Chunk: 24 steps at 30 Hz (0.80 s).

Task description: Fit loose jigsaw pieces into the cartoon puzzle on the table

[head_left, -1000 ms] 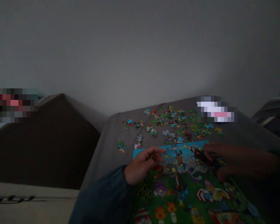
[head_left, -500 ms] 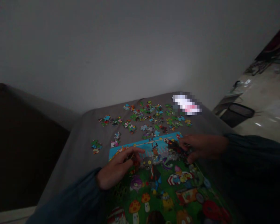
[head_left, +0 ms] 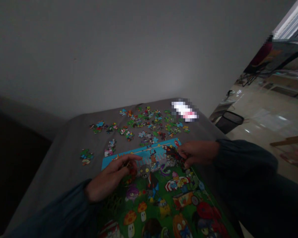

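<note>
Printed cardboard, faintly glossy, on the jigsaw puzzle (head_left: 161, 195), and the same smooth card on the loose pieces (head_left: 144, 122) beyond it. Soft matt grey cloth on the cover (head_left: 64, 148). Dark matt fabric on the sleeve (head_left: 243, 155) at right. Smooth matt paint on the wall (head_left: 89, 56). Glossy, reflective tile on the floor (head_left: 268, 119) far right. Plain wood on the strip (head_left: 290, 139) near it.

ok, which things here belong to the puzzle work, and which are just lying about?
Puzzle work: left hand; right hand; assembled jigsaw puzzle; loose puzzle pieces.
Lying about: blurred object; black mesh wastebasket; grey-covered surface.
</note>
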### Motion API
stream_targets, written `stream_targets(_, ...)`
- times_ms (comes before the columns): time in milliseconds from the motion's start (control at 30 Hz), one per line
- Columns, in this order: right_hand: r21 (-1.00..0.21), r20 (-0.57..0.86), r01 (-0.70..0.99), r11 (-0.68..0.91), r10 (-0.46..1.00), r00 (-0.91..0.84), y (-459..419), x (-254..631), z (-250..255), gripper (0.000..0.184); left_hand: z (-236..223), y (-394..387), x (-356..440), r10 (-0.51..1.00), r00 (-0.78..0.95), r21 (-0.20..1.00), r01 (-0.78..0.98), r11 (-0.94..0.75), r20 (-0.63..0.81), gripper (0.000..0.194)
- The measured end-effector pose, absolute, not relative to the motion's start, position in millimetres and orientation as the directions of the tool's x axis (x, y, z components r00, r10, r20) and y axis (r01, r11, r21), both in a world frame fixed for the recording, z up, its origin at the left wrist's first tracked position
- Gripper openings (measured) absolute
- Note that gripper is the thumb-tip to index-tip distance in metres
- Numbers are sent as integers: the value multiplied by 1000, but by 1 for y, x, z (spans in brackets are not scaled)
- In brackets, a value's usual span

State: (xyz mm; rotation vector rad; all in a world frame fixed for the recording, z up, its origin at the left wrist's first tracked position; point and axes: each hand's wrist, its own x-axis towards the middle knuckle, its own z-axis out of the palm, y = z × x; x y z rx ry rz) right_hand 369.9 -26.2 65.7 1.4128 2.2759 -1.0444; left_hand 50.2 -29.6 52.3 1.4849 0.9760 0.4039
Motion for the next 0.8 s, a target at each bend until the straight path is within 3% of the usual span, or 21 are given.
stream_targets(267, -504, -494, 805, 313, 660, -566, -24, 369, 68, 35, 50, -29, 46, 768, 572, 917, 395, 49, -288, 33)
stream_targets(500, -417, -568, 872, 258, 674, -472, -29, 372, 73, 31, 52, -29, 47, 766, 572, 920, 387, 62, -292, 30)
stream_targets(667, -378, -555, 888, 263, 703, -445, -35, 371, 71, 27, 53, -30, 46, 758, 567, 933, 322, 158, -324, 28)
stream_targets(800, -423, -517, 863, 276, 708, -480, -38, 374, 64, 21, 55, -30, 48, 780, 505, 928, 239, 284, -369, 33)
